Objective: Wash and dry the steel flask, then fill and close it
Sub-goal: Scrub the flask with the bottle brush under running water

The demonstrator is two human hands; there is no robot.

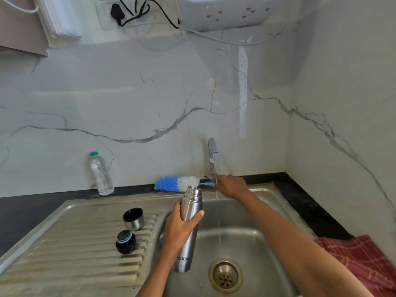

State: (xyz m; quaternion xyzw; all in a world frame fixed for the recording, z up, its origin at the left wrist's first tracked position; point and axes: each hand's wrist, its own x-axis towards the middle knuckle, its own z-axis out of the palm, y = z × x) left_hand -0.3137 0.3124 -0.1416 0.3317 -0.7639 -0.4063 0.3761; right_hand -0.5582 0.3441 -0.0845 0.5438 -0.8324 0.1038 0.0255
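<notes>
A blue and white brush [177,184] is being shown at centre; a red checked cloth [362,262] is lying lower right.

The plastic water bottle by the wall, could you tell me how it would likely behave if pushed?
The plastic water bottle stands tall and narrow, so it probably tips easily. It looks full, so likely heavy for its size. Once down, its round body would probably roll along the counter.

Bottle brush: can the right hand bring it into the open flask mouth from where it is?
Probably yes. The right hand grips the bottle brush by its handle, just behind the uncapped flask, which the left hand holds upright; nothing covers the mouth.
</notes>
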